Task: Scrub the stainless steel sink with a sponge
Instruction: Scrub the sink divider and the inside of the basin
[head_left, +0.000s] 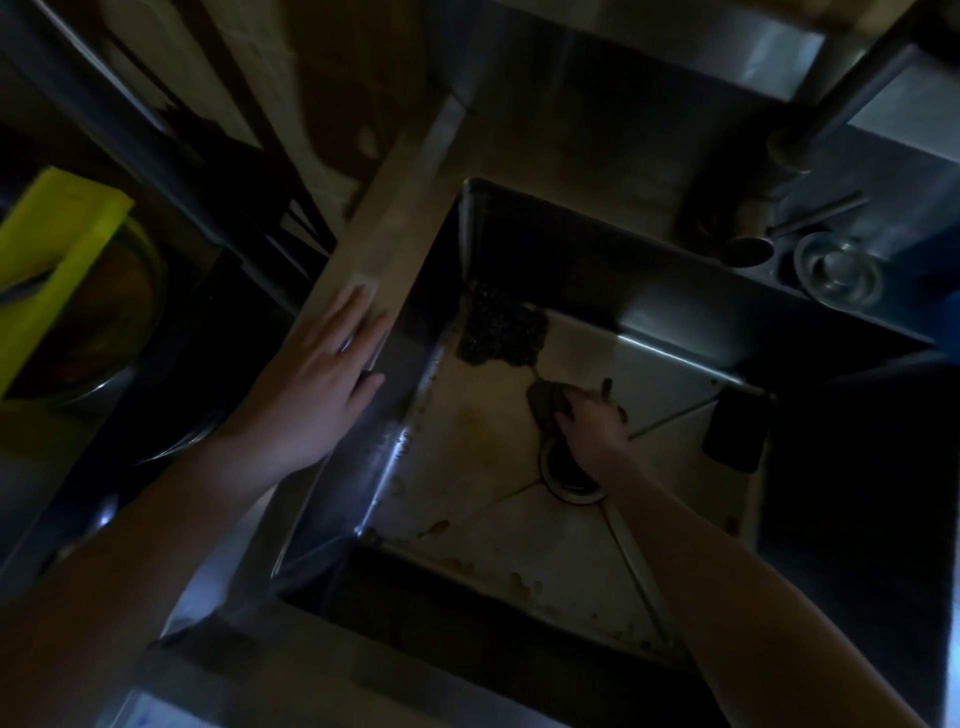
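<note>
A deep square stainless steel sink (488, 530) fills the middle of the dim head view, its floor stained with brown spots. Down on that floor, my right hand (592, 423) grips a dark sponge (548, 408) just above the round drain (569, 478). My left hand (317, 384) rests flat, fingers straight, on the sink's left rim (374, 249). A dark, wet scouring pad (498, 327) lies in the far left corner of the basin.
A dark rectangular object (735, 431) leans against the right basin wall. The faucet pipe (852, 98) rises at the upper right, with a metal strainer cap (836, 273) on the deck beside it. A yellow-green board (57, 260) lies over a bowl at the left.
</note>
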